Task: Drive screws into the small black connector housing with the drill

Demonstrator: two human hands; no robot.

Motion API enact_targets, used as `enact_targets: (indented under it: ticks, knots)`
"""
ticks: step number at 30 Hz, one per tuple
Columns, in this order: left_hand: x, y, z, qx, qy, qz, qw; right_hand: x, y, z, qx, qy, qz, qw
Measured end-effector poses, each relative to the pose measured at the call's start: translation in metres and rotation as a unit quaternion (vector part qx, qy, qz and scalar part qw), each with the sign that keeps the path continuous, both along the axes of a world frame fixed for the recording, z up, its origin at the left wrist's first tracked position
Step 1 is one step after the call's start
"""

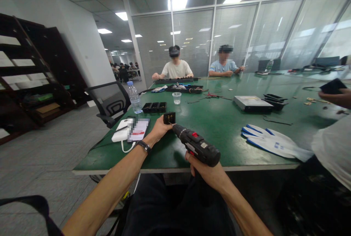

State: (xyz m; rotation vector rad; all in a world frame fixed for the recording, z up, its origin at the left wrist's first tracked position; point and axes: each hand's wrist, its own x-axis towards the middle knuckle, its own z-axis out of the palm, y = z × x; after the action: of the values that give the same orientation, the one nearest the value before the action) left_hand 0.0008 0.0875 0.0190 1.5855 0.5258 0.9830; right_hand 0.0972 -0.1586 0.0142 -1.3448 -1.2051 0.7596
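Observation:
My left hand (159, 129) is closed on a small black part (169, 118), which it holds upright on the green table (219, 126). My right hand (204, 168) grips a black electric screwdriver (196, 145) with a red switch. Its tip points at the small black part. A dark watch sits on my left wrist.
A white power bank (120, 134) and a phone (139, 130) lie left of my hand. Behind are a black tray (154, 107), a water bottle (134, 97) and a plastic cup (177, 98). White-blue gloves (270, 141) lie right. Two people sit opposite; another person's arm (336, 97) is at right.

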Motion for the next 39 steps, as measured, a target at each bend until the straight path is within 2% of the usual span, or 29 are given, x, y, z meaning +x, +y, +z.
enact_targets:
  ticks: [39]
  knots:
    - [-0.0002,-0.0018,0.0015,0.01,-0.003,0.005,1.0,0.001,0.0007,-0.0026,-0.009,-0.009,-0.002,1.0]
